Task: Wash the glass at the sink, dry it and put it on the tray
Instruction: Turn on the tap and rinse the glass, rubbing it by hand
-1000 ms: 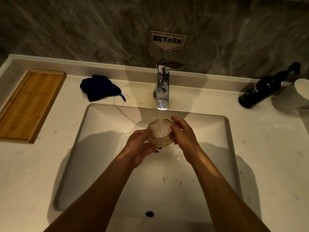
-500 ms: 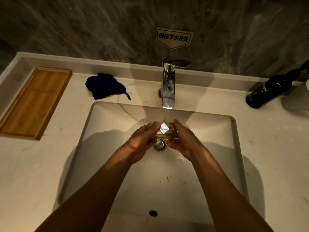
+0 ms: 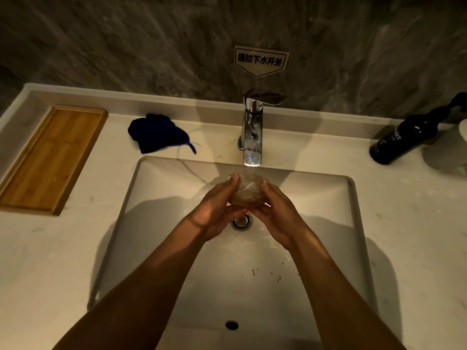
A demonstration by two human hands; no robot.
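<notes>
Currently glass (image 3: pixel 246 192) held over sink (image 3: pixel 352 223), right under faucet (image 3: pixel 252 137) spout, above drain (image 3: pixel 242 221). Cupped between left hand (image 3: pixel 214 210) and right hand (image 3: pixel 276 215), both grasping it from the sides (thumbs up on the rim, fingers underneath). Thin water stream landing on glass. Blue cloth (image 3: pixel 158 133) lying on surface (image 3: pixel 75 248) behind sink's left corner. Wooden tray (image 3: pixel 50 157) far left, well apart from glass. Dark bottle (image 3: pixel 401 140) lying tilted at far right. Sign (image 3: pixel 260 60) on wall above faucet.
</notes>
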